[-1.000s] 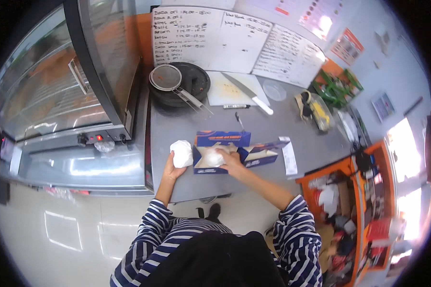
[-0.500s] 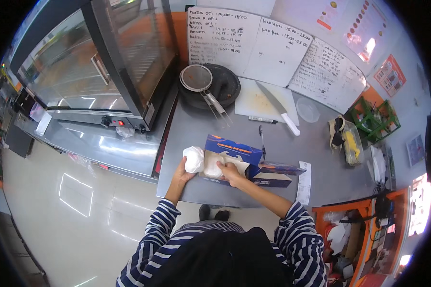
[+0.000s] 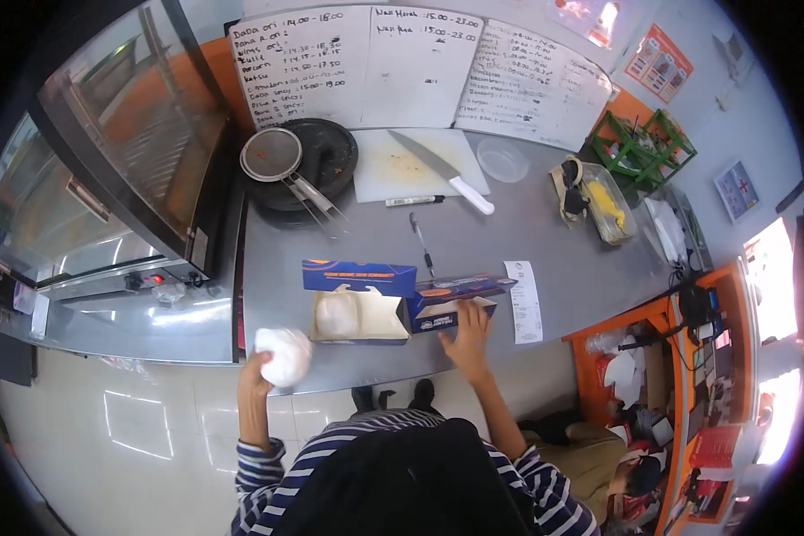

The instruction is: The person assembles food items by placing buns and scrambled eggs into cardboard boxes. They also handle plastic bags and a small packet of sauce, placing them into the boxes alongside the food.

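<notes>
White wrapped bundle (image 3: pixel 284 356) grasped in the left hand (image 3: pixel 255 375); right hand (image 3: pixel 470 341), fingers parted, at the front of a blue box (image 3: pixel 429 319). Between the hands, an open box (image 3: pixel 389 322) holds another pale bundle (image 3: pixel 338 315); beyond lies a knife (image 3: pixel 433 159) on a cutting board (image 3: pixel 377 181).

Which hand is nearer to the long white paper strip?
Right. The right hand is left of the white paper strip, not touching it; the left hand, holding a white wrapped bundle, lies much farther left.

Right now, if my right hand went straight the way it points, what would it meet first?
Your right hand would likely meet the right blue box first; whether they touch is unclear.
</notes>
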The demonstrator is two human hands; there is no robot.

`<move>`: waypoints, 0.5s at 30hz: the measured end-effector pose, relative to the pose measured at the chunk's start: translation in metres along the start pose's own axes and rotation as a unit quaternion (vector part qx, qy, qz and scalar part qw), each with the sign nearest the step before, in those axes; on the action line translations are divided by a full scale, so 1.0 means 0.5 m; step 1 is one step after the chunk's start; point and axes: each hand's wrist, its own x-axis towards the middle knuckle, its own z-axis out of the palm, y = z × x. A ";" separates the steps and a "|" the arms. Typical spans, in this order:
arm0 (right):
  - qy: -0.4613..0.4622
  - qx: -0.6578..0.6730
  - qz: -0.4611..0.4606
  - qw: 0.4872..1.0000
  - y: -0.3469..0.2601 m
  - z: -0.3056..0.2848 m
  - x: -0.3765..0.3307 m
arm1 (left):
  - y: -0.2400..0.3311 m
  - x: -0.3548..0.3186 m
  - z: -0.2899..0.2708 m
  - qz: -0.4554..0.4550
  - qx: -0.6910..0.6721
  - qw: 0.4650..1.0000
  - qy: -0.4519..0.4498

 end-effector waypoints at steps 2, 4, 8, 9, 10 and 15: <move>-0.005 -0.095 -0.075 0.993 0.072 0.017 0.003 | -0.030 -0.010 0.125 -0.108 0.054 0.992 -0.031; -0.080 -0.054 -0.125 0.987 0.126 0.035 0.001 | -0.105 0.021 0.230 -0.198 0.079 0.976 -0.043; -0.285 -0.023 -0.118 0.951 0.135 0.015 -0.012 | -0.275 0.150 0.377 -0.328 0.047 0.935 -0.127; -0.182 0.021 -0.157 0.970 0.159 0.034 -0.038 | -0.303 0.173 0.404 -0.339 0.013 0.936 -0.097; -0.080 0.065 -0.207 0.973 0.177 0.062 -0.060 | -0.323 0.206 0.405 -0.317 0.013 0.944 -0.088; -0.347 0.016 -0.029 0.937 0.129 0.013 -0.043 | -0.335 0.309 0.395 -0.302 -0.028 0.953 0.007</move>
